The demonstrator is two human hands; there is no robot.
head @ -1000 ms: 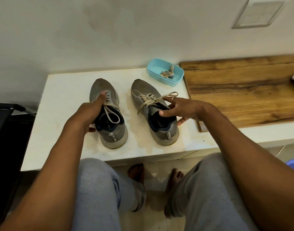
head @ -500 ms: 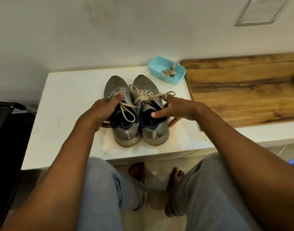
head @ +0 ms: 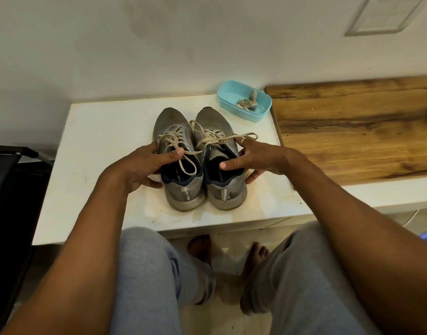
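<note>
Head view, items as recorded.

1. Left shoe [head: 170, 123]: grey mesh trainer, centre of the frame, standing on its sole, toe toward the top of the frame and heel toward the bottom. Its cream laces [head: 176, 141] lay loose, one loop trailing into the dark blue opening.
2. Right shoe [head: 215, 122]: matching grey trainer, just to the right of the first and touching it along the side, with the same heading. Its laces [head: 222, 139] were untied and spread over the tongue.
3. Left hand [head: 140, 165]: clamped on the left shoe at the collar, thumb laid across the tongue, fingers curled round the outer side.
4. Right hand [head: 258, 158]: clamped on the right shoe, thumb over the collar edge, fingers wrapped on the outer side. A pale ring [head: 243, 140] showed on one finger.
5. Counter [head: 98, 146]: white and stained, carrying both shoes.
6. Blue tray [head: 241, 114]: shallow, upper right of the shoes and near the right toe, holding crumpled grey scraps [head: 247, 103].
7. Wooden board [head: 352, 131]: right of the frame, beside the tray.
8. Grey trousers [head: 147, 286] and bare feet [head: 200, 247]: lower frame, feet on the floor below the counter edge.
9. Black frame [head: 9, 165]: left edge, kind not discernible.
</note>
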